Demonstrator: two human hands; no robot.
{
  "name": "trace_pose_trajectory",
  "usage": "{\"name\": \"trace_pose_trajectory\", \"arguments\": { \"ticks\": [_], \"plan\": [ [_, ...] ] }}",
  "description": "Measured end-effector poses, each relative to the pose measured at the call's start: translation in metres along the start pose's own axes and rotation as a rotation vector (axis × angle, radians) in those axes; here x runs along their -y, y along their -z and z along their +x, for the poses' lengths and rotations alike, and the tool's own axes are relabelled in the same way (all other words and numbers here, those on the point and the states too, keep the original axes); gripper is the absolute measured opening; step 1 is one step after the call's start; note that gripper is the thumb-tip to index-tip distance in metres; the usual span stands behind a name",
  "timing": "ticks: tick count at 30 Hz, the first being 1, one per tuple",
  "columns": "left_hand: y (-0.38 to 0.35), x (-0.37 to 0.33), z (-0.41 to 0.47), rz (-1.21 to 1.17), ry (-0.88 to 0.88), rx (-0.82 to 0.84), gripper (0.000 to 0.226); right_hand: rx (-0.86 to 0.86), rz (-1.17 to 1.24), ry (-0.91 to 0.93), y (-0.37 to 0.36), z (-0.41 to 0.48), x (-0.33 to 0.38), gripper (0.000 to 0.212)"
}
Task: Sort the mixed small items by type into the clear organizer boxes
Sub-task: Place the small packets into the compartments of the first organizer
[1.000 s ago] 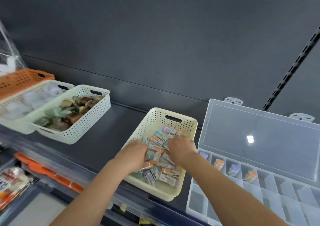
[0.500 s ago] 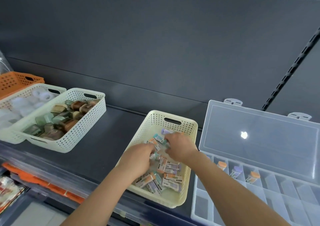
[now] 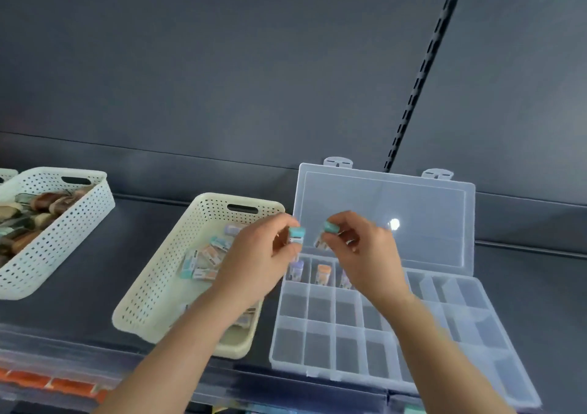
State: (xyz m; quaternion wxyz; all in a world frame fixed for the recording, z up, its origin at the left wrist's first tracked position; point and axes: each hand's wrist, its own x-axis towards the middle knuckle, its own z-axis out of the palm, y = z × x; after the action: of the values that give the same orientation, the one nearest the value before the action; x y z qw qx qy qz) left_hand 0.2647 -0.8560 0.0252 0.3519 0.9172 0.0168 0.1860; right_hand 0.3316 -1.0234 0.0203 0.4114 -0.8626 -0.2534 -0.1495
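A cream perforated basket (image 3: 165, 286) on the dark shelf holds several small capped vials (image 3: 206, 259) with teal, orange and purple caps. To its right lies a clear organizer box (image 3: 320, 343), lid open against the back wall. Its far row holds a purple-capped vial (image 3: 297, 269), an orange-capped vial (image 3: 324, 273) and another half hidden behind my right hand. My left hand (image 3: 254, 264) pinches a teal-capped vial (image 3: 296, 235) above the box's far left corner. My right hand (image 3: 365, 254) pinches a second teal-capped vial (image 3: 330, 227) close beside it.
A white perforated basket (image 3: 63, 232) with brown and green items stands at the left. The organizer's near compartments (image 3: 349, 350) hold nothing. Orange packages (image 3: 50, 385) show on the shelf below. A slotted upright (image 3: 419, 76) runs up the dark back wall.
Both hands have lifted out of the cream basket and moved right, each now holding a teal-capped vial above the organizer box. The view has shifted right.
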Motion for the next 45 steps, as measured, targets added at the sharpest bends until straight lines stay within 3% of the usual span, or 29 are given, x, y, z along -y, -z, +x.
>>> {"name": "trace_pose_trajectory", "arguments": {
  "ticks": [5,8,20,32,39,45],
  "plan": [
    [-0.059,-0.054,0.006,-0.070,-0.080,0.012,0.009,-0.022,-0.084,-0.028,0.066,-0.019,-0.054,0.012],
    [-0.094,-0.081,0.009,-0.046,-0.132,0.022,0.015,-0.002,-0.143,-0.054,0.095,-0.032,-0.083,0.015],
    [-0.157,-0.105,0.033,0.456,-0.185,0.234,0.019,0.171,-0.260,-0.049,0.099,-0.043,-0.142,0.009],
    [-0.166,-0.095,0.034,0.591,-0.211,0.326,0.018,0.276,-0.344,-0.041,0.089,-0.043,-0.152,0.010],
    [-0.152,-0.096,0.030,0.532,-0.208,0.286,0.024,0.205,-0.328,0.002,0.093,-0.042,-0.142,0.043],
    [-0.093,-0.086,0.014,0.461,-0.115,0.171,0.022,0.196,-0.230,0.152,0.070,-0.028,-0.101,0.032]
  ]
}}
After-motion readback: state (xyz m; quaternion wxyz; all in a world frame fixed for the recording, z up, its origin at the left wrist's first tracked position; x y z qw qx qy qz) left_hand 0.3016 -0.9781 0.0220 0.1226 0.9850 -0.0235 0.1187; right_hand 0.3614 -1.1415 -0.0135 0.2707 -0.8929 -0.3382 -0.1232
